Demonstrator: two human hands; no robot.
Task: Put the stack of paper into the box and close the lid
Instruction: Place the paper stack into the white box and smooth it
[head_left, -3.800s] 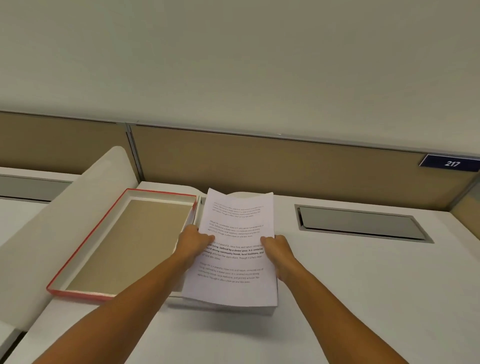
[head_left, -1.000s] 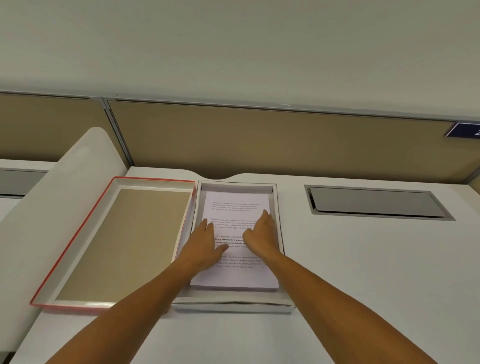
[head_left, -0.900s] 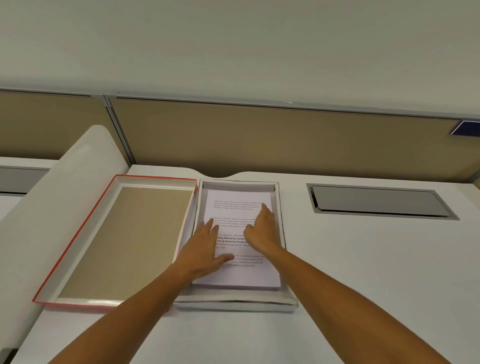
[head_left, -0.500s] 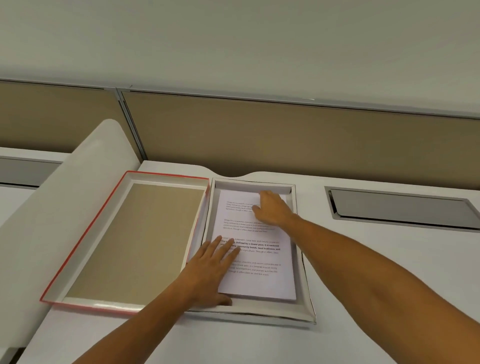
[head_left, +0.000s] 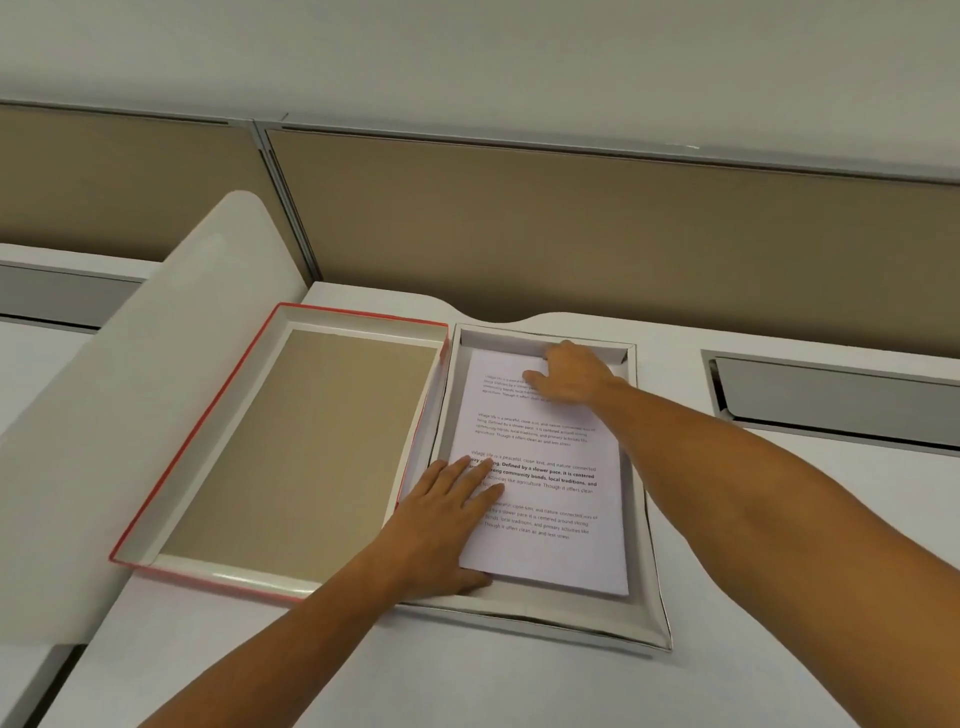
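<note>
- Under my two palms lies the stack of paper (head_left: 540, 467), and neither hand grips anything: both are spread flat with fingers loose, pressing down and not pinching.
- My left hand (head_left: 447, 525) rests on the near left part of the top sheet, its heel reaching down to the box's low near edge.
- My right hand (head_left: 574, 371) rests on the far end of the sheet, its fingertips close to the far wall.
- Around the stack sits the box (head_left: 641, 545), a shallow white tray; the paper lies fully inside its walls, slightly askew, with a gap on the right side.
- Touching the box's left wall lies the lid (head_left: 208, 447), red-edged, upside down with its brown inside facing up, on the desk (head_left: 519, 686).
- By my judgement the first half is done: the paper is in and only needs squaring.
- Left to do: lift my hands off, pick up the lid, turn it over and seat it on the box.
</note>
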